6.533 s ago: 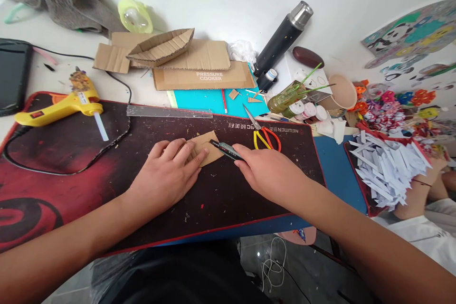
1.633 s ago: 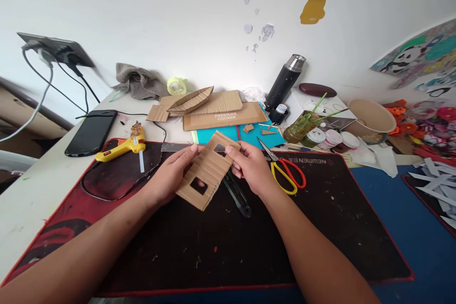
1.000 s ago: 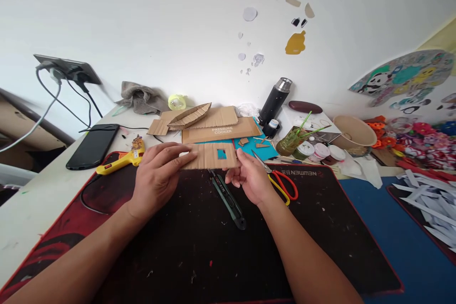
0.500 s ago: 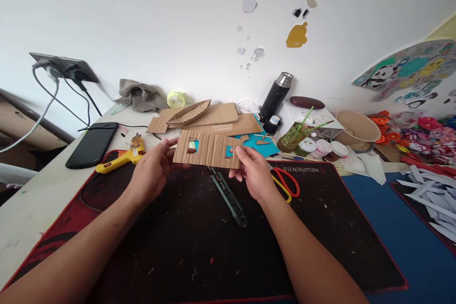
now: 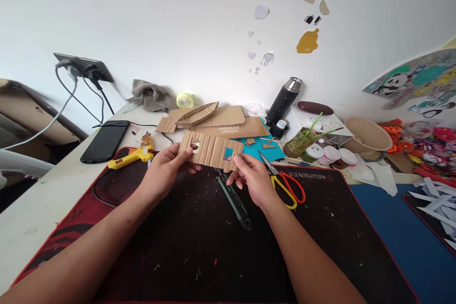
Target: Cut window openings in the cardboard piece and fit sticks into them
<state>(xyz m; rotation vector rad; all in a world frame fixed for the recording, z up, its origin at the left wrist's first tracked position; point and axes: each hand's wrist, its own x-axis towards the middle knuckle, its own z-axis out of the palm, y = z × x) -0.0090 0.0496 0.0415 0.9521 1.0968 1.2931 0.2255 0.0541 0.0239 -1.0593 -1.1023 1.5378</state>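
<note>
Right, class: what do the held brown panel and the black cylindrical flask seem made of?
The brown rectangular panel looks like matt corrugated cardboard: parallel ridges show. The black cylindrical flask looks satin, perhaps painted metal; its silver cap shines like bare metal.

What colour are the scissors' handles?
One yellow handle, one red handle; the head view, the only one, shows both.

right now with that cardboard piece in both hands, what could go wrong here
The utility knife lies on the mat near the right hand, so lowering that hand carelessly might risk a nick; whether the blade is out is too small to tell. The corrugated cardboard piece has a cutout toward each end, so the narrow borders there could crease if squeezed hard.
</note>
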